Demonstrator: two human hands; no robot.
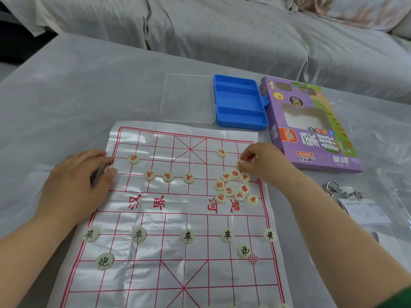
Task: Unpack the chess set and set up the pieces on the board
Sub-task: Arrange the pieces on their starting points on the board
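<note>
**Xiangqi board** [169, 218]: creased plastic sheet with a red grid, flat on the grey cloth.

**Left hand** [73, 181]: at the board's left edge. Thumb and forefinger pinch a red-lettered disc [110, 168] lying on the sheet.

**Right hand** [264, 165]: by the board's far right corner. Fingertips pinch a second red disc [239, 162], just beyond the heap of red discs [233, 187] along the right edge.

**Black soldiers** [187, 236]: five, in a row across the near half.

**Blue tray** [240, 103], **clear lid** [186, 98], **purple carton** [311, 130]: side by side beyond the far edge.
</note>
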